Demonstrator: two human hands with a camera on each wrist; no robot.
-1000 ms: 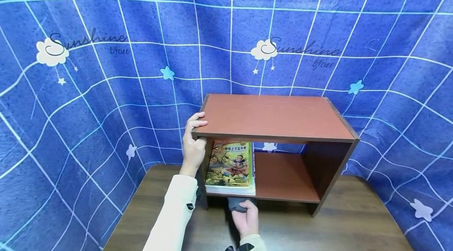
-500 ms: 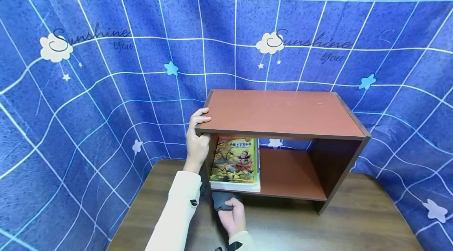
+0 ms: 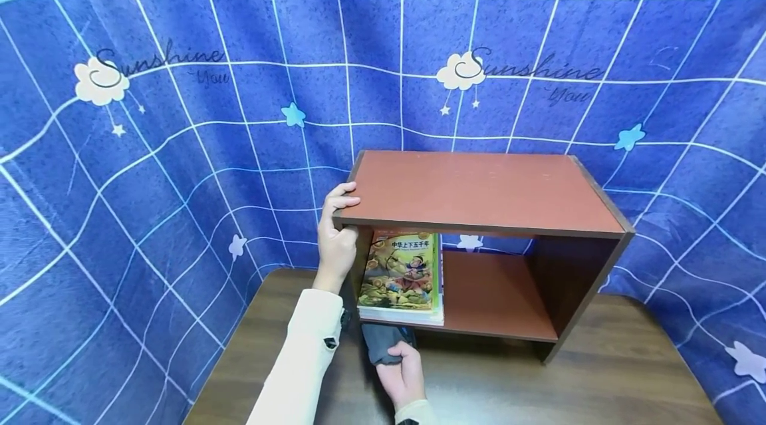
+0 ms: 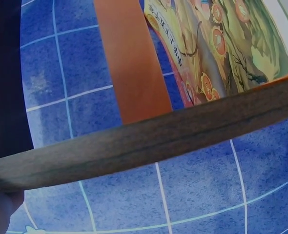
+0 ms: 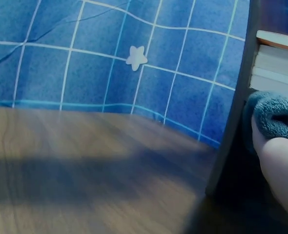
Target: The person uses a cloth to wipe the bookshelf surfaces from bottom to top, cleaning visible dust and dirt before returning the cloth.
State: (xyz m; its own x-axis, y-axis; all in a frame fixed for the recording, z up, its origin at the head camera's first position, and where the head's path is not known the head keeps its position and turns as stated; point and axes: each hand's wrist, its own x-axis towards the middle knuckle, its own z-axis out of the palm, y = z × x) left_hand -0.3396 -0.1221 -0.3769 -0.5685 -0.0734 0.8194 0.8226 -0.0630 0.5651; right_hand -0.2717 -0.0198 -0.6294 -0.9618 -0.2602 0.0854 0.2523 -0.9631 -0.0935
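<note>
A small brown shelf (image 3: 479,189) with a reddish top stands on the table. My left hand (image 3: 337,249) grips its upper left front corner, fingers over the top board and thumb at the front. In the left wrist view only part of that hand (image 4: 1,212) shows, against the shelf's wooden edge (image 4: 114,151). Low at the left, my right hand (image 3: 403,372) holds a dark grey-teal cloth (image 3: 382,343) at the front of the space under the bottom board. The right wrist view shows the cloth (image 5: 276,117) bunched over the fingers, near the side panel's inner face.
Stacked books (image 3: 397,272) with an illustrated cover lie on the shelf board at the left. The shelf's right side panel (image 3: 577,285) reaches down to the wooden table (image 3: 497,388). A blue gridded curtain (image 3: 239,112) hangs behind and to both sides.
My right hand has moved left with the cloth, from below the books' middle to the shelf's lower left, then slightly toward me. My left hand keeps its grip; the head view has shifted a little.
</note>
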